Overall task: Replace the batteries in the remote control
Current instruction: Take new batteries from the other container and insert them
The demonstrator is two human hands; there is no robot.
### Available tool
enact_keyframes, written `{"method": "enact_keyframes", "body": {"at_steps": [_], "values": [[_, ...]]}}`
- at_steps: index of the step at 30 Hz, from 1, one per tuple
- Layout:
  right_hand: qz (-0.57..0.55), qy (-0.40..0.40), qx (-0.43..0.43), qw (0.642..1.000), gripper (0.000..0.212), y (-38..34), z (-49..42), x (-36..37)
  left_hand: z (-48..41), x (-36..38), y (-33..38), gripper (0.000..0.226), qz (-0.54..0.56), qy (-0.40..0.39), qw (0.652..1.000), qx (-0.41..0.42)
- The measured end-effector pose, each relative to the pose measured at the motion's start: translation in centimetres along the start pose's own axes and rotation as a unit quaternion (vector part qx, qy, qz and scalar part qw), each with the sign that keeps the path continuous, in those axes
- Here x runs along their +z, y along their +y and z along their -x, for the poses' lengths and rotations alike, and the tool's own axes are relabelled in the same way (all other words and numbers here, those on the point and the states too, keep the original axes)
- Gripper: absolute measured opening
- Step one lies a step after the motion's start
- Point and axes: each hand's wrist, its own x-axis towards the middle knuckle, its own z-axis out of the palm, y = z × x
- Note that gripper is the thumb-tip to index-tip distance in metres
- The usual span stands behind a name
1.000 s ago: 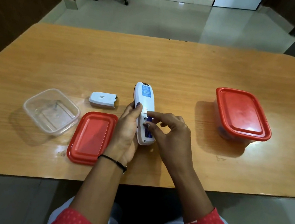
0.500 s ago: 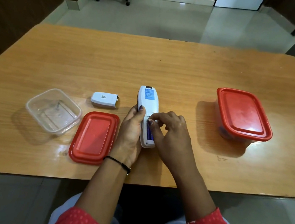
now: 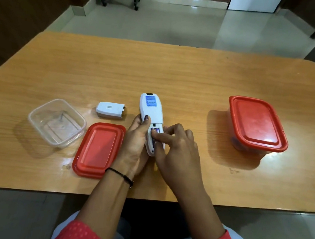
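A white remote control [image 3: 151, 109] lies face down on the wooden table [image 3: 177, 76], its back showing a blue label. My left hand [image 3: 135, 144] grips its left side, thumb on the back. The battery bay at its near end is uncovered, and a blue battery [image 3: 156, 130] shows inside. My right hand [image 3: 176, 151] rests over the bay with its fingertips pressing on the battery. The white battery cover [image 3: 109, 110] lies loose on the table to the left of the remote.
An empty clear plastic box [image 3: 57, 121] sits at the left with its red lid [image 3: 98, 149] beside it, next to my left wrist. A closed red-lidded box [image 3: 256, 124] stands at the right. The table's near edge runs under my forearms.
The remote has shifted slightly. My right fingers have moved down from a pinch above the bay onto the battery in it. My left hand keeps its hold.
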Motion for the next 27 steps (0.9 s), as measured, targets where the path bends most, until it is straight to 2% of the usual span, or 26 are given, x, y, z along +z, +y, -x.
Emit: {"method": "enact_keyframes", "body": {"at_steps": [2, 5, 10, 15, 18, 22, 25, 27], "values": [[-0.055, -0.006, 0.013, 0.998, 0.029, 0.2, -0.1, 0.3, 0.1, 0.0, 0.4, 0.038, 0.004, -0.014, 1.0, 0.002], [-0.254, -0.005, 0.071, 0.965, 0.027, 0.6, -0.5, -0.2, 0.5, 0.2, 0.8, 0.04, 0.03, -0.042, 0.999, -0.008], [-0.345, 0.003, 0.129, 0.93, 0.026, 1.3, -0.7, -1.5, 0.4, 0.0, 0.7, 0.046, -0.003, -0.073, 0.997, 0.002], [-0.36, 0.001, 0.152, 0.92, 0.024, 1.7, -0.9, -1.8, 0.4, 0.4, 0.1, 0.046, -0.07, -0.062, 0.995, 0.032], [-0.345, -0.004, 0.152, 0.926, 0.033, 1.5, -0.9, -1.6, 0.2, 0.7, -0.4, 0.051, -0.086, -0.058, 0.993, 0.053], [-0.314, -0.025, 0.145, 0.938, 0.049, 1.6, -0.7, -1.3, 0.0, 0.7, -0.6, 0.056, -0.087, -0.048, 0.994, 0.039], [-0.3, -0.072, 0.145, 0.94, 0.069, 1.7, -0.5, -0.9, -0.1, 0.6, -0.7, 0.035, -0.086, -0.044, 0.995, 0.001], [-0.293, -0.068, 0.148, 0.942, 0.075, 1.6, -0.4, -0.6, -0.1, 0.5, -0.9, 0.025, -0.093, -0.046, 0.994, -0.015]]}}
